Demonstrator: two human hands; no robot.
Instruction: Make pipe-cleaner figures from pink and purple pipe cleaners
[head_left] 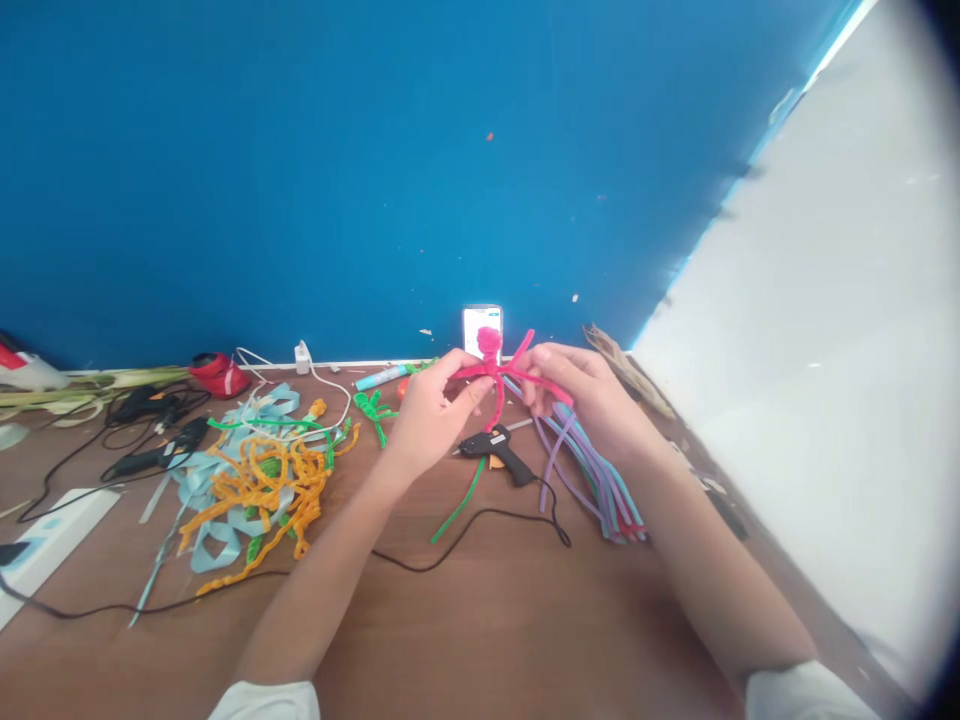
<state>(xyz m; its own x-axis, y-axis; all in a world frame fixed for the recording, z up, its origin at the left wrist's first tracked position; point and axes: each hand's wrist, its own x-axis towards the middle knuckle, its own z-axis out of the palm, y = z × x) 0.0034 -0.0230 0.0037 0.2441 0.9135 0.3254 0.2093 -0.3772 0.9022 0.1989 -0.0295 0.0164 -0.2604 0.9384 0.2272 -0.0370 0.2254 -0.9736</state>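
Head view: we hold both hands out over the table (pixel 525 620), close to each other yet apart, with one pink piece bridging them
Pink stem figure (pixel 489 342): it is held up between our hands, a looped knob on top and thin strands spreading left, right and down from a narrow middle
Left hand (pixel 431 405): thumb and fingers pinch the figure close to that middle, probably because a grip there steadies every strand at once
Right hand (pixel 577 380): its fingertips are at the strands on the right, one strand crossing in front of them; we cannot tell whether they close on it
Phone (pixel 471 325): upright beyond our hands, by the blue wall (pixel 375 150), screen towards us, likely so we can see it with both hands busy
Glue gun (pixel 491 443): it lies below the gap between our hands, perhaps to be within easy reach, its black cord (pixel 427 570) curling towards the left forearm
Purple and blue stems (pixel 600 480): bundled just below the right hand, seemingly laid lengthwise to keep them sorted
Green stem figure (pixel 373 408): on the table, just left of the left hand
Orange tangle (pixel 289 470): heaped left of the left forearm among light blue ribbon (pixel 217 540), presumably out of our hands' way
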